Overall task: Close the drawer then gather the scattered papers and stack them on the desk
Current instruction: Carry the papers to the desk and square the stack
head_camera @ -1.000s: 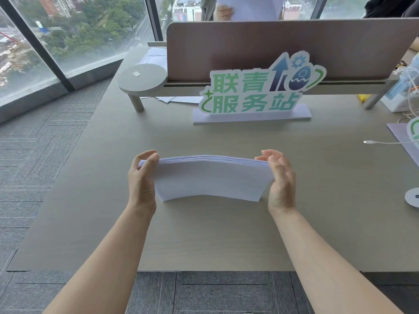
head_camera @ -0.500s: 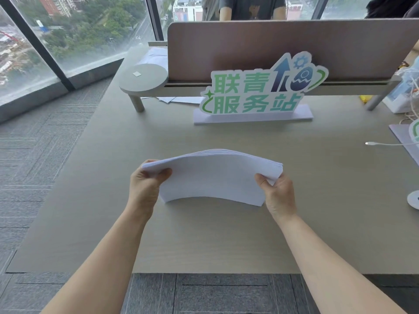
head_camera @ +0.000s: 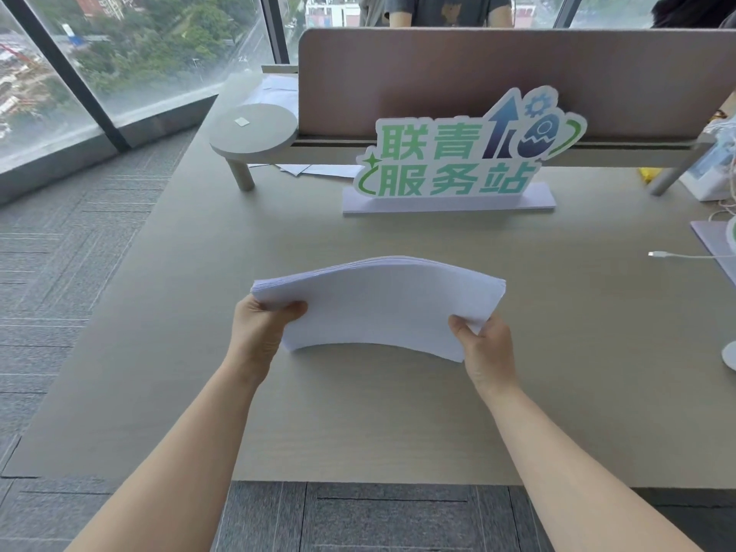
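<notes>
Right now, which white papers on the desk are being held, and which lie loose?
The thick bowed stack of white paper is gripped at both ends by the left hand and right hand; the loose white sheets lie under the grey shelf.

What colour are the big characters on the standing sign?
Green, on the white cut-out sign, seen best in the head view.

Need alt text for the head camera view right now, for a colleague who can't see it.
Both hands, left and right, grip a bowed stack of white papers by its ends above a grey desk. A green-lettered sign stands behind it.
</notes>
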